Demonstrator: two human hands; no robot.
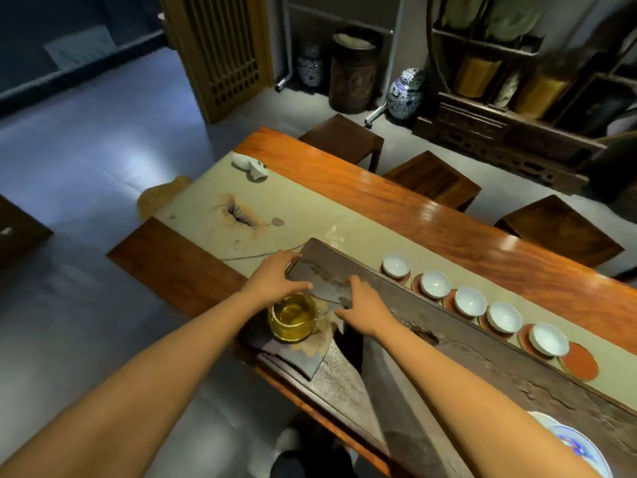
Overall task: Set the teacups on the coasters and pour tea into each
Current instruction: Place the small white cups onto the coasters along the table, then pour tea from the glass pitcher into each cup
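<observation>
Five white teacups [470,301] are sitting in a row on round reddish coasters [579,361] along the cloth runner [248,201], just beyond the dark tea tray [448,326]; the nearest coaster is showing bare. All five cups are looking empty, so placing seems mostly done and pouring is not yet started. The left hand [279,272] is resting spread on the tray's far corner, gripping nothing. The right hand [365,310] is lying flat on the tray, fingers loose, empty too. The glass pitcher [293,317] of amber tea is standing between the hands, on a dark mat at the worktop [448,219] edge. Next move likely calls for gripping the pitcher, slick glass, heavy with liquid, and tipping it slowly over the small glossy porcelain bowls. Tray is rough dark stone or wood, worktop polished red timber.
</observation>
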